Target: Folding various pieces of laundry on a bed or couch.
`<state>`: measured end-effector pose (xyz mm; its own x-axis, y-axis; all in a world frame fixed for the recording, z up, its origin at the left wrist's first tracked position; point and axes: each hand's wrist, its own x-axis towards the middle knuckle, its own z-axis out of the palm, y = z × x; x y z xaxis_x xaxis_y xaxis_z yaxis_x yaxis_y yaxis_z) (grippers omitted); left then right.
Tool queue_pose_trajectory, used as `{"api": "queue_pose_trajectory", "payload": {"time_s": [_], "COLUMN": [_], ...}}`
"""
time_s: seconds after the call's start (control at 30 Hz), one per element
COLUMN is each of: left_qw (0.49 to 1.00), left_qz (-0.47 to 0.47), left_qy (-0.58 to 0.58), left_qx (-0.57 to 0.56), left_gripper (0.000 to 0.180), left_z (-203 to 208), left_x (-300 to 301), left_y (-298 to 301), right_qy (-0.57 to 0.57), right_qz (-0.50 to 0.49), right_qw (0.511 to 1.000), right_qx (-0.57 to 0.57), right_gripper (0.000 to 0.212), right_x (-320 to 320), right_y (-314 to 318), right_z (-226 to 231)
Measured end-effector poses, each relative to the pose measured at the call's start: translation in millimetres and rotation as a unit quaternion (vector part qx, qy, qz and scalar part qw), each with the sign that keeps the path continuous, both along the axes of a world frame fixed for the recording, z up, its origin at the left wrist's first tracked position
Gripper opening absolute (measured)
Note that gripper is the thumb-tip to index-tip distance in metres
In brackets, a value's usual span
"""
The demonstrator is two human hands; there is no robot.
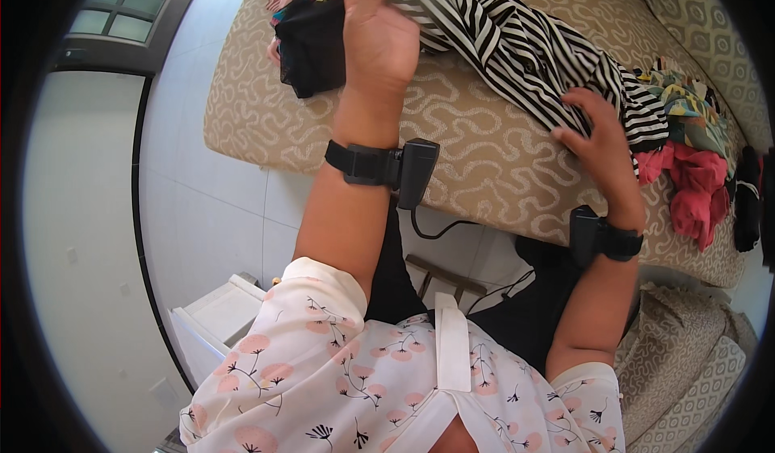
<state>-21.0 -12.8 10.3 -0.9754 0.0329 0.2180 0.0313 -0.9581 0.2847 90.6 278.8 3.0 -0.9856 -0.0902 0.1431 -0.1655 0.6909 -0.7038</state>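
Observation:
A black-and-white striped garment (517, 41) stretches in a loose, bunched length across the patterned couch seat. At its far left end is my left hand (381, 45), palm turned up and thumb raised, with the cloth's edge caught at the fingers. Part of those fingers is hidden by the fabric. My right hand (601, 134) rests on the near edge toward the right end, thumb and forefinger apart and curved over the stripes. Dark sheer cloth (311, 57) lies just left of my left hand.
The beige couch seat (476, 146) spans the middle. Red cloth (696, 186), a multicoloured patterned garment (686, 106) and a black rolled item (747, 199) lie at the right. A white drawer unit (214, 316) stands lower left, near a door (85, 211).

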Motion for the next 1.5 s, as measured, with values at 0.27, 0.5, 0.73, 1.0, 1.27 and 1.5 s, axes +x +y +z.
{"api": "queue_pose_trajectory", "payload": {"time_s": [0.27, 0.5, 0.73, 1.0, 1.27, 1.5], "left_qw": [0.978, 0.965, 0.988, 0.911, 0.786, 0.773], "left_qz": [0.095, 0.049, 0.035, -0.019, -0.080, -0.100], "left_qy": [-0.032, -0.109, -0.074, -0.029, 0.033, 0.028], "left_qx": [-0.182, -0.233, -0.131, -0.412, -0.612, -0.626], "left_gripper": [0.036, 0.030, 0.033, 0.027, 0.024, 0.023], "left_z": [12, 8, 17, 1, -3, -4], "left_x": [9, 8, 13, 15, 24, 24], "left_y": [13, 15, 19, 22, 34, 35], "right_qy": [0.062, 0.015, 0.122, 0.237, 0.129, 0.127], "right_qz": [0.029, -0.068, -0.260, -0.205, -0.049, -0.143], "right_qw": [0.995, 0.706, 0.761, 0.925, 0.949, 0.959], "right_qx": [0.078, -0.705, -0.582, 0.213, 0.282, 0.210], "right_gripper": [0.026, 0.029, 0.046, 0.034, 0.027, 0.024], "right_x": [-7, -15, -14, -13, -11, -16], "right_y": [-2, 77, 81, 28, 13, 5], "right_z": [-10, 5, 8, 3, -6, -5]}}
